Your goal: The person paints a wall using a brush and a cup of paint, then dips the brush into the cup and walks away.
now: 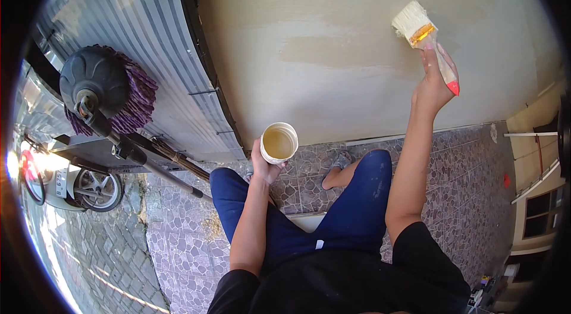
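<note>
Around a white cup (pixel 287 146) of yellowish liquid, my left hand (pixel 262 165) is closed, holding it above my lap near the foot of the wall. My right hand (pixel 436 85) grips a wide paintbrush (pixel 443 67) by its pale handle, which ends in a red tip. The brush's cream bristles point up and left, overlapping the wall (pixel 333 11) in this view. Darker, damp-looking patches show on the wall left of the bristles and above them.
A corrugated metal panel (pixel 160 34) with a dark frame stands at the left. Before it leans a mop (pixel 137 91) with purple strands, its pole reaching toward my left knee. A parked motorbike (pixel 71 186) is farther left. Stone-patterned tiles (pixel 184 248) cover the floor around my feet.
</note>
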Demonstrator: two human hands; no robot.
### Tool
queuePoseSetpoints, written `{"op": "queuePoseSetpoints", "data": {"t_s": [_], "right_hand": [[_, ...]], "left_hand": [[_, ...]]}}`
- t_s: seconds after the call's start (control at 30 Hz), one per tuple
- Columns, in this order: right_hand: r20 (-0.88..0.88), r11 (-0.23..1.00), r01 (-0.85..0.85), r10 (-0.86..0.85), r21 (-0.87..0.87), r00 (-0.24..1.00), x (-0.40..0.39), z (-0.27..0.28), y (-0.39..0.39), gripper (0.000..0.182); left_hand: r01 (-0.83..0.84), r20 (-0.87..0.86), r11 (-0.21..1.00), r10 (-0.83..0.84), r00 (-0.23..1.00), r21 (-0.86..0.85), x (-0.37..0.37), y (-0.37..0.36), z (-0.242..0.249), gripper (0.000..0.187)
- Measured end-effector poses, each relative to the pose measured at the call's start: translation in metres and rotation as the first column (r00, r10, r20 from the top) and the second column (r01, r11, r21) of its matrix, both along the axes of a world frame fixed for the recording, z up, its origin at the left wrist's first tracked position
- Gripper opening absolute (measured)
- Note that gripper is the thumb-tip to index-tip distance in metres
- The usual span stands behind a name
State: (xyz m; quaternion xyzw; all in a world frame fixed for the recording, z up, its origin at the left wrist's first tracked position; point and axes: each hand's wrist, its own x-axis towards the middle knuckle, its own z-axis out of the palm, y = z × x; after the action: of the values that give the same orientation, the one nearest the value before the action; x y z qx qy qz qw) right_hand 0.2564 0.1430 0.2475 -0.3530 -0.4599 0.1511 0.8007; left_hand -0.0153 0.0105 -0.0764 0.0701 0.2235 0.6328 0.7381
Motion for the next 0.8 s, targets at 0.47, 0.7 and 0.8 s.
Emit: {"op": "queuePoseSetpoints", "data": {"t_s": [0.47,0.7,0.8], "right_hand": [[0.174,0.821,-0.533,0.567,-0.205,0.805,-0.161,-0.054,-0.04,0.021],[-0.069,0.577,-0.795,0.8,-0.188,0.596,-0.194,-0.065,-0.008,0.027],[-0.047,0.543,-0.813,0.825,-0.211,0.563,-0.205,-0.068,-0.005,0.028]], "left_hand": [[-0.044,-0.007,0.995,0.043,0.999,-0.085,0.002,-0.006,0.038,0.049],[-0.043,0.023,0.997,0.045,0.999,-0.069,-0.001,-0.008,0.037,0.05],[-0.047,0.027,0.995,0.05,0.998,-0.085,-0.001,-0.008,0.043,0.049]]}}
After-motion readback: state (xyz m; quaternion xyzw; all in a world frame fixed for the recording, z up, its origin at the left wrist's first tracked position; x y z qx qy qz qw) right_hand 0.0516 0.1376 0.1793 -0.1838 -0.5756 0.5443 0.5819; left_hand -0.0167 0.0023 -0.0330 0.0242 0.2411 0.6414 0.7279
